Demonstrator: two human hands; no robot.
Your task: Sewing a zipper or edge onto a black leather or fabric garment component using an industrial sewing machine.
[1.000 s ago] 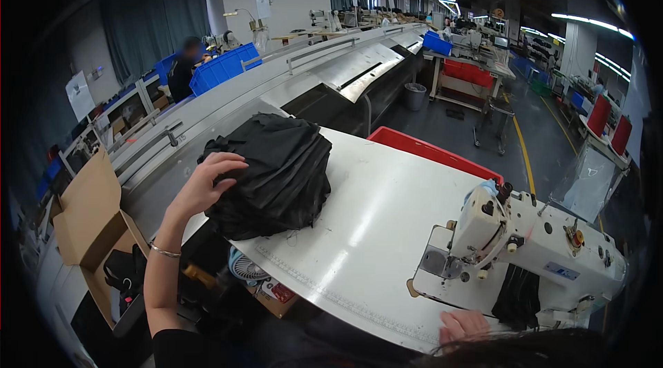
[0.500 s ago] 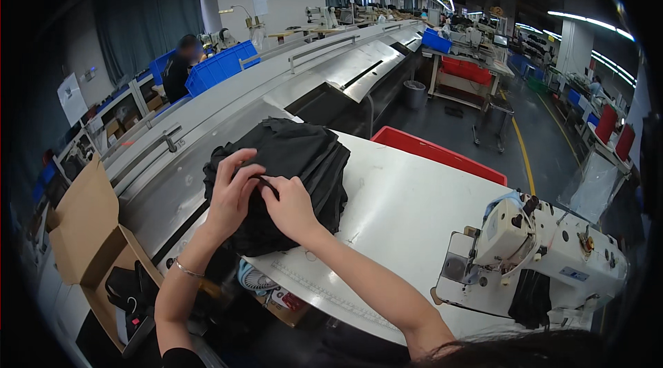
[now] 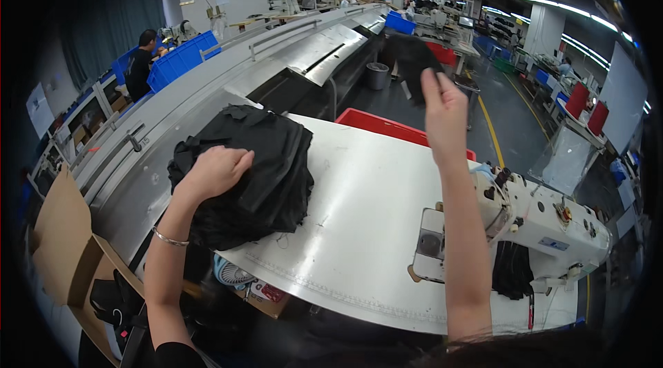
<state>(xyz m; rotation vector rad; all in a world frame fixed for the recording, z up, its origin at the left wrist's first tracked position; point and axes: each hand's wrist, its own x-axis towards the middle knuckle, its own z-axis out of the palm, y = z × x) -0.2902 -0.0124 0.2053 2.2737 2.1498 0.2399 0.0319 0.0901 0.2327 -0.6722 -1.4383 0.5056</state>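
One carton standing open. Left hand resting on one black pile, fingers curling; cannot tell whether gripping. Right hand pinching one black cloth, holding it up in the air. One sewing machine standing at right; two red cones showing beyond. White worktop gleaming, bearing pile and machine. Room: one person showing far left, yellow lines running along grey floor.
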